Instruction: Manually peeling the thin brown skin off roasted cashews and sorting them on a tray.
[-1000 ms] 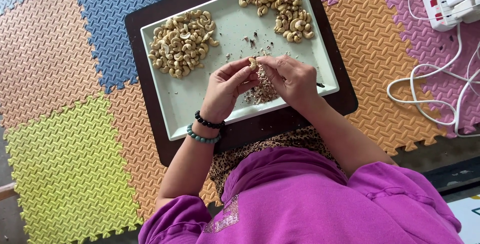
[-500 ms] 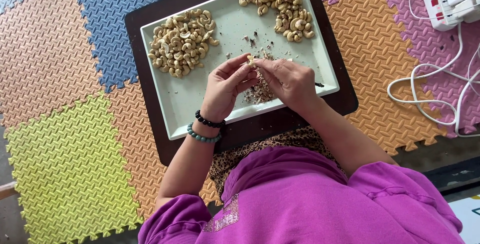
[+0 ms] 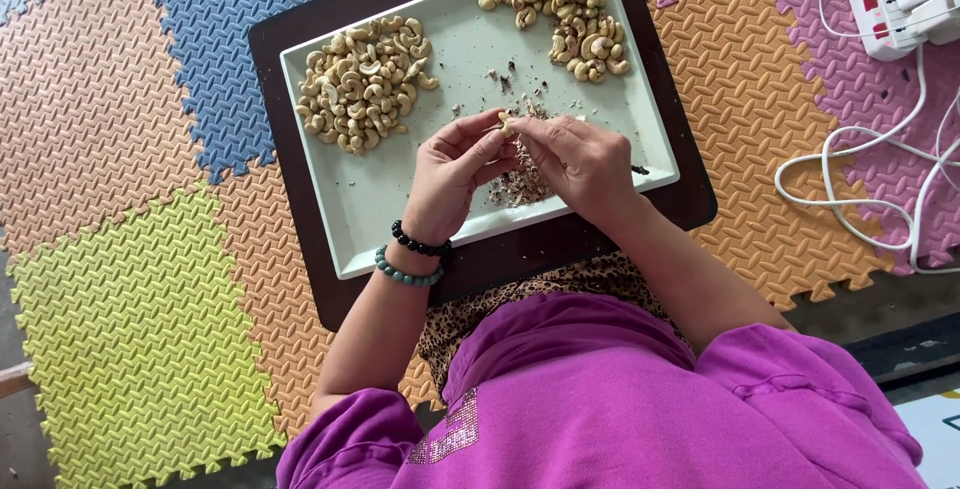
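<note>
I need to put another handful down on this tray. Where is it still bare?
Bare: the tray's near-left corner, between the pale cashew pile and the left hand. Crowded: the far-right browner pile and the skin scraps under both hands.

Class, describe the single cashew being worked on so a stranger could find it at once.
Start at the pale rectangular tray on the dark board. Over its middle, the left hand and right hand meet above a heap of brownish skins. The cashew is pinched between their fingertips, unlike those lying in the two piles.
</note>
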